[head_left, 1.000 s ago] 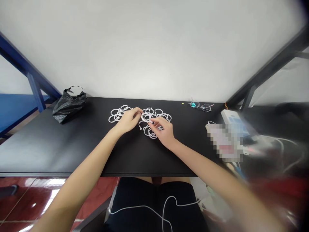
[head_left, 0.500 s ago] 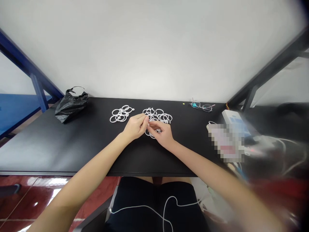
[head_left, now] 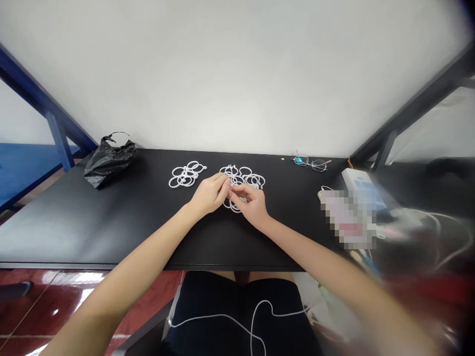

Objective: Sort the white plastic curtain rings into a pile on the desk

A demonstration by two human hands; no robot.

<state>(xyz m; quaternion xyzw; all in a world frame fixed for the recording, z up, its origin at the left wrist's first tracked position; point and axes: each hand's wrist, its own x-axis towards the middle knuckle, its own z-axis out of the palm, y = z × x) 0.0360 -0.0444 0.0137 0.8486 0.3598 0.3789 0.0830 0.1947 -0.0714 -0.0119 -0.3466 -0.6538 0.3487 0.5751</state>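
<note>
Two loose clusters of white plastic split rings lie on the black tabletop (head_left: 67, 222). The left cluster (head_left: 185, 175) lies untouched, a little left of my left hand (head_left: 210, 194). My right hand (head_left: 250, 202) is over the front of the right cluster (head_left: 243, 179). The fingertips of both hands meet near the middle of that cluster, each pinching white ring plastic. The fingers hide the exact ring and how it links to the others.
A crumpled black plastic bag (head_left: 110, 164) sits at the table's back left. Wire-rimmed eyeglasses (head_left: 310, 163) lie at the back right. A white device (head_left: 358, 183) and a pixelated object (head_left: 348, 220) are at the right edge. White cable crosses my dark-clad lap below the table's front edge.
My hands have come together from their looser spread over the right cluster. Their fingertips now meet, and the rings under them have shifted slightly.
</note>
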